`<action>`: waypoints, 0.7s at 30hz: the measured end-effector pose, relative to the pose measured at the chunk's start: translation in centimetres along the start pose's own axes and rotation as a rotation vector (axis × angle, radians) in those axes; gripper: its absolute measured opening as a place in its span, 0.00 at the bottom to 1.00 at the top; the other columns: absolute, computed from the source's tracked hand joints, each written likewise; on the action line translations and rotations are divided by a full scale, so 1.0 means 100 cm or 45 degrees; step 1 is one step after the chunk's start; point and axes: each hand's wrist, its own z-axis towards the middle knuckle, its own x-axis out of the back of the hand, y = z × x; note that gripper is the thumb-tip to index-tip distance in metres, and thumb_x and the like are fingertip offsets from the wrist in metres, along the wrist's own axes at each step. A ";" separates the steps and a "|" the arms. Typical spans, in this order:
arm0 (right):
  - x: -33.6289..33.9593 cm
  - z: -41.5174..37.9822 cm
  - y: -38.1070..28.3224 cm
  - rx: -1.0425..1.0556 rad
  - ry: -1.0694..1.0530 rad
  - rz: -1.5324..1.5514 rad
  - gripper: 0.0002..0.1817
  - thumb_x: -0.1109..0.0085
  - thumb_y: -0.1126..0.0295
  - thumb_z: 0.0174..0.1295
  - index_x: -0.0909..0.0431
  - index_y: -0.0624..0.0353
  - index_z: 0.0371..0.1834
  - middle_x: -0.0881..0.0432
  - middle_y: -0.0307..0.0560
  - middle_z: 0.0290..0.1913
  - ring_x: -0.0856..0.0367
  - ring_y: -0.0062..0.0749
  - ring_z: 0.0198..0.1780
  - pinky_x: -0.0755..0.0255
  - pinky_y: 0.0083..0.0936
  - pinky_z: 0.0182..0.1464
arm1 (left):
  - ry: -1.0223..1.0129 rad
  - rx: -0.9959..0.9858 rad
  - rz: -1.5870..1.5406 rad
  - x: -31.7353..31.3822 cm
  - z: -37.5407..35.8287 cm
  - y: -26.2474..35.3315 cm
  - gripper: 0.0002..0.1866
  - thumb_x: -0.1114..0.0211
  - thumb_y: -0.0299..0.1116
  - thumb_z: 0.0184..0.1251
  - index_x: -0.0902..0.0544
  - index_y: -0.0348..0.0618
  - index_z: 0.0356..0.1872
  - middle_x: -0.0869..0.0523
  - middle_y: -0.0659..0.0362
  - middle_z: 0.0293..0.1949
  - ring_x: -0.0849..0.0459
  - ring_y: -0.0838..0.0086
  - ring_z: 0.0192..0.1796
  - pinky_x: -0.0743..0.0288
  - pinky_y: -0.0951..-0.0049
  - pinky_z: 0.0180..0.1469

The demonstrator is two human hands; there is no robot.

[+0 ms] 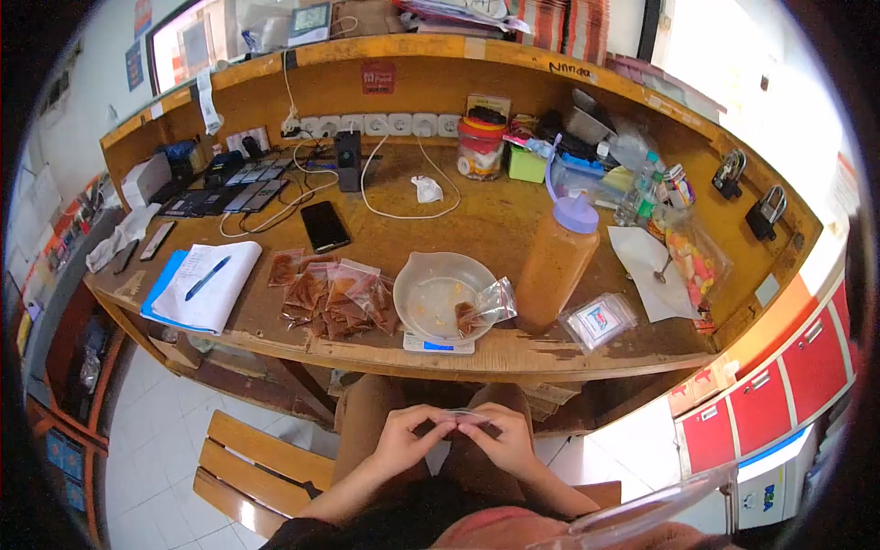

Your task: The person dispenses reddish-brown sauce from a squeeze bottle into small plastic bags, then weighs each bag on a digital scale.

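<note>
My left hand [412, 438] and my right hand [501, 440] meet above my lap, below the table's front edge. Thumbs and fingers of both pinch a small clear plastic bag [465, 414]; its contents, if any, do not show. Ahead of them a pale plastic bowl [426, 298] rests on a small digital scale [440, 345]. Inside the bowl leans a small zip bag [467, 318] with brown contents, its clear top over the rim. Left of the bowl lies a pile of brown-filled zip bags [335, 298]. To the right are a tall lilac-capped bottle [559, 261] and a pack of clear bags [600, 321].
A black phone [325, 227], a notebook with a blue pen [207, 278] and several cabled devices [247, 188] occupy the left side. White paper with a spoon [653, 275], a bag of colourful items [692, 261] and plastic bottles [639, 192] are at right. A wooden bench [261, 467] is below.
</note>
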 end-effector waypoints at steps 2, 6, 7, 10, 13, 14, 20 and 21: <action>-0.002 -0.002 0.002 -0.007 -0.023 -0.028 0.08 0.38 0.75 0.59 0.18 0.65 0.41 0.16 0.49 0.37 0.18 0.31 0.38 0.26 0.23 0.42 | 0.029 0.001 0.012 0.000 -0.003 0.000 0.05 0.34 0.27 0.61 0.15 0.37 0.35 0.14 0.54 0.31 0.14 0.70 0.34 0.23 0.74 0.38; -0.007 -0.003 -0.003 -0.052 0.051 0.201 0.08 0.45 0.76 0.65 0.19 0.67 0.42 0.18 0.46 0.35 0.20 0.26 0.36 0.26 0.21 0.40 | 0.010 0.103 -0.065 0.003 -0.006 -0.001 0.04 0.36 0.26 0.63 0.16 0.37 0.35 0.14 0.55 0.29 0.14 0.70 0.33 0.23 0.74 0.38; -0.008 -0.004 -0.006 -0.104 0.076 0.312 0.09 0.48 0.75 0.67 0.19 0.67 0.42 0.19 0.45 0.34 0.20 0.25 0.35 0.26 0.21 0.40 | 0.003 0.118 -0.094 0.003 -0.006 -0.001 0.04 0.37 0.26 0.64 0.16 0.36 0.34 0.14 0.56 0.29 0.14 0.71 0.33 0.23 0.74 0.38; -0.009 -0.006 -0.007 -0.133 0.063 0.441 0.11 0.51 0.73 0.69 0.19 0.69 0.41 0.21 0.43 0.32 0.21 0.23 0.35 0.27 0.20 0.39 | 0.048 0.020 -0.101 0.002 -0.007 0.000 0.05 0.38 0.27 0.65 0.17 0.35 0.33 0.14 0.56 0.28 0.15 0.71 0.32 0.23 0.73 0.37; -0.007 -0.009 -0.005 -0.205 -0.026 0.421 0.13 0.52 0.71 0.70 0.19 0.68 0.42 0.19 0.47 0.34 0.20 0.26 0.37 0.26 0.21 0.42 | -0.018 0.283 -0.274 0.007 -0.009 0.013 0.06 0.39 0.27 0.66 0.18 0.35 0.31 0.14 0.56 0.26 0.15 0.71 0.31 0.23 0.73 0.36; -0.006 -0.010 -0.006 -0.200 -0.019 0.420 0.13 0.52 0.71 0.70 0.19 0.68 0.42 0.19 0.47 0.34 0.20 0.26 0.37 0.26 0.21 0.42 | -0.024 0.278 -0.272 0.007 -0.010 0.009 0.06 0.39 0.27 0.66 0.18 0.35 0.31 0.14 0.56 0.26 0.15 0.71 0.31 0.23 0.73 0.36; -0.007 -0.010 -0.004 -0.055 -0.084 0.226 0.10 0.48 0.73 0.68 0.19 0.65 0.44 0.19 0.44 0.34 0.20 0.21 0.31 0.27 0.18 0.33 | -0.036 -0.254 -0.025 0.013 -0.006 0.005 0.05 0.40 0.23 0.62 0.19 0.37 0.27 0.17 0.56 0.22 0.17 0.65 0.28 0.25 0.68 0.36; -0.007 -0.009 -0.003 -0.039 -0.065 0.202 0.09 0.46 0.73 0.67 0.19 0.65 0.44 0.19 0.44 0.35 0.19 0.22 0.32 0.27 0.18 0.33 | -0.062 -0.298 0.006 0.014 -0.004 0.006 0.04 0.40 0.23 0.61 0.19 0.38 0.27 0.17 0.55 0.23 0.18 0.63 0.27 0.26 0.67 0.37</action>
